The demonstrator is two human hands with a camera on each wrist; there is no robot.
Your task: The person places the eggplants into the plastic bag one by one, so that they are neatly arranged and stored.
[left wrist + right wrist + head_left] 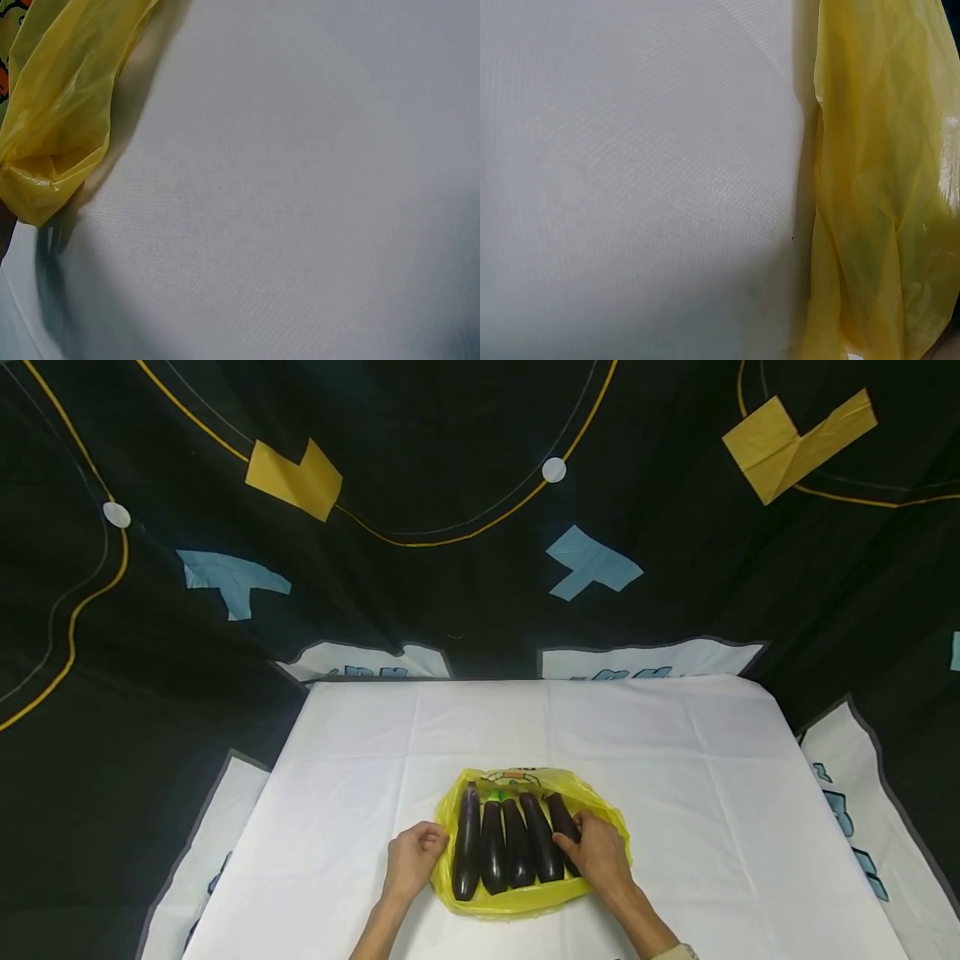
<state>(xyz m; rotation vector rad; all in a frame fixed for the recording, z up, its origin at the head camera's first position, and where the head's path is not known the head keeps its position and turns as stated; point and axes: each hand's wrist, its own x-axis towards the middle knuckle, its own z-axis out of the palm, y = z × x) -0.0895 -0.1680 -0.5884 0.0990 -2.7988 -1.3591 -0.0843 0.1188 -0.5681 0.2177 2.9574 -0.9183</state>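
Several dark purple eggplants (517, 847) lie side by side in an opened yellow plastic bag (517, 906) on the table. At the bag's left edge, my left hand (414, 862) pinches the plastic between thumb and curled fingers. My right hand (600, 853) holds the rightmost eggplant (561, 817), thumb on its left side and fingers on its right; the hand covers part of it. In the left wrist view the bag's gathered edge (75, 97) appears at upper left. The right wrist view shows the bag's crumpled side (877, 180), with the fingers out of sight.
A white cloth (675, 777) with fold creases covers the table. Behind and at both sides hangs a black cloth (450, 602) with yellow lines, blue and gold patches, and white printed panels (652, 660) near the table's edges.
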